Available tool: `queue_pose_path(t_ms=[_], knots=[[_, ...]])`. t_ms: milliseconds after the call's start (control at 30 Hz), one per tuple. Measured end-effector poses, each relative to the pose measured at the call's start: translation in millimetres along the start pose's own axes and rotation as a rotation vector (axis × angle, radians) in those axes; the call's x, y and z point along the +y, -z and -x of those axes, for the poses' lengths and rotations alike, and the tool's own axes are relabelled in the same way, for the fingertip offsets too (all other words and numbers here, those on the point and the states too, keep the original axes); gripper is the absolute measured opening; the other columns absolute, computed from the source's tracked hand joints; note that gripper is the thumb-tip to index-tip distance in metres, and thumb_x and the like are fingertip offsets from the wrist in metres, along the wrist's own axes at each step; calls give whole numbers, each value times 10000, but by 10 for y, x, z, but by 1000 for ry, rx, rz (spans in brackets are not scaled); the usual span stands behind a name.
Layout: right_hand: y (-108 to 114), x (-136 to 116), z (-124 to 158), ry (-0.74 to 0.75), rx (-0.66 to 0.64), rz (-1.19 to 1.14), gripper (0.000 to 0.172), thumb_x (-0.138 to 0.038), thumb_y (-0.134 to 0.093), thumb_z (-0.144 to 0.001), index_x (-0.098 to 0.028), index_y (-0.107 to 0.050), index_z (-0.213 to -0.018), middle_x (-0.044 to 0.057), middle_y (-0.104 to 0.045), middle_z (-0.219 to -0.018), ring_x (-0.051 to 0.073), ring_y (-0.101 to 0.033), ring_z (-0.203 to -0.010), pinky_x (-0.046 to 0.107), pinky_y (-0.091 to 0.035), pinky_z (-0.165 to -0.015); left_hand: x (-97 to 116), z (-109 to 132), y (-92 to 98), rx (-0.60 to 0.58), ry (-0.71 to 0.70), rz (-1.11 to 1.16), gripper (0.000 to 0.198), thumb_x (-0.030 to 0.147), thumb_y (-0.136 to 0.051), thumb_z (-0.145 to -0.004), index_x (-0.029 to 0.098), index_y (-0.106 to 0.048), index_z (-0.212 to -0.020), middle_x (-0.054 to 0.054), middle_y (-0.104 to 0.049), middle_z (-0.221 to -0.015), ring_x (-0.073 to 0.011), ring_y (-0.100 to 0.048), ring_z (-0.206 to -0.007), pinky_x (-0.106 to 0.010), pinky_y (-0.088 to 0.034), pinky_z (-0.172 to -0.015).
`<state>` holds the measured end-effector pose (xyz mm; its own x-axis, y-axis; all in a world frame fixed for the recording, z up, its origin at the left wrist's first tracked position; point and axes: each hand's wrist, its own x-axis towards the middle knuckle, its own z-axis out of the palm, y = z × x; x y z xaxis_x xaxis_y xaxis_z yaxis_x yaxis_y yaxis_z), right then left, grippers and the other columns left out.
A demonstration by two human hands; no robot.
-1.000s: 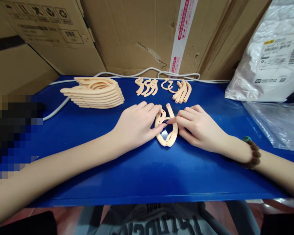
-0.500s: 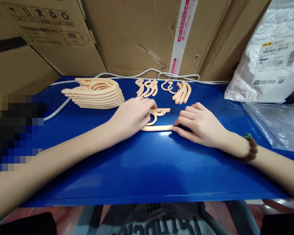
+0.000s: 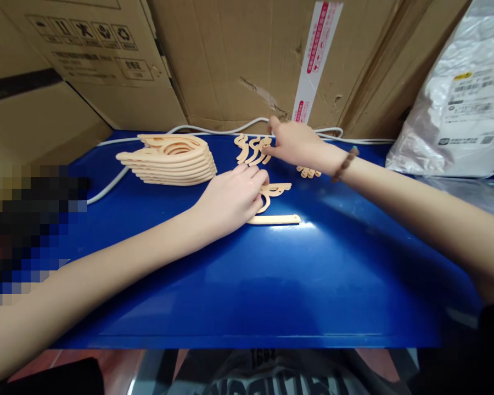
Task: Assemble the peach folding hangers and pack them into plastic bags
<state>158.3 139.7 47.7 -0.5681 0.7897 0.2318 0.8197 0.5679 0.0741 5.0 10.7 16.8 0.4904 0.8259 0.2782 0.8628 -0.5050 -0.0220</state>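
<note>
My left hand (image 3: 230, 200) lies palm down on a peach plastic hanger part (image 3: 274, 206) on the blue table (image 3: 247, 285), fingers curled over its left end. The part's hook and one straight arm stick out to the right. My right hand (image 3: 294, 145) reaches to the back of the table. Its fingertips touch a small group of peach hook pieces (image 3: 251, 149), and it covers most of a second bundle of peach pieces (image 3: 308, 173). What its fingers hold, if anything, is hidden. A stack of folded peach hangers (image 3: 168, 159) lies at the back left.
Cardboard boxes (image 3: 230, 60) wall off the back of the table. A white cable (image 3: 107, 184) runs along the back edge and off to the left. A white plastic bag with labels (image 3: 456, 115) sits at the right. The table's front edge is close to my body.
My right hand let go of the hanger part's arm and moved back and left to the small pieces. My left hand stayed on the part.
</note>
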Motion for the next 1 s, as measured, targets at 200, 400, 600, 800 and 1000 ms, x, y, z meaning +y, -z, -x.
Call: queue_pose_path(t_ms=[200,400,600,800,1000], knots=[[-20,-144,-318,-103,-147,-22,443,-307,-739,-772,-109,-606,-1146,183,-705,-1016,333,-677,-939,402,-487,-731,-24,-21,-30,1,3,-49,222,155,-483,-923,124,-630,-1087,-123,-711,-1084,-314,-651,-1031,-414,-511,-827],[-21,-178,-325,-155,-143,-62,366,-252,-715,-760,-129,-617,-1091,171,-716,-1016,295,-673,-897,373,-498,-683,-31,-30,-71,65,-11,-103,218,145,-469,-913,136,-632,-1057,-125,-718,-1064,-292,-663,-1009,-387,-510,-799],[93,-98,-243,-206,-77,-220,330,-245,-692,-797,-115,-590,-1083,133,-706,-988,273,-680,-902,326,-497,-680,-21,-21,-43,38,5,-75,234,154,-450,-932,115,-631,-1076,-137,-695,-1066,-321,-638,-1027,-424,-508,-815],[359,15,162,-281,-82,-830,294,-115,-471,-935,-118,-485,-1228,-13,-564,-744,119,-577,-616,285,-516,-591,35,4,-3,61,-160,203,282,354,-478,-990,133,-591,-1125,-155,-613,-1278,-320,-551,-1207,-465,-451,-1009],[251,95,859,-254,-85,-811,235,-33,-392,-894,-193,-470,-1048,-5,-573,-774,112,-514,-558,274,-438,-518,64,32,-68,-33,-267,306,317,454,-495,-989,146,-549,-1036,-203,-497,-1461,-357,-354,-1444,-515,-346,-1166]])
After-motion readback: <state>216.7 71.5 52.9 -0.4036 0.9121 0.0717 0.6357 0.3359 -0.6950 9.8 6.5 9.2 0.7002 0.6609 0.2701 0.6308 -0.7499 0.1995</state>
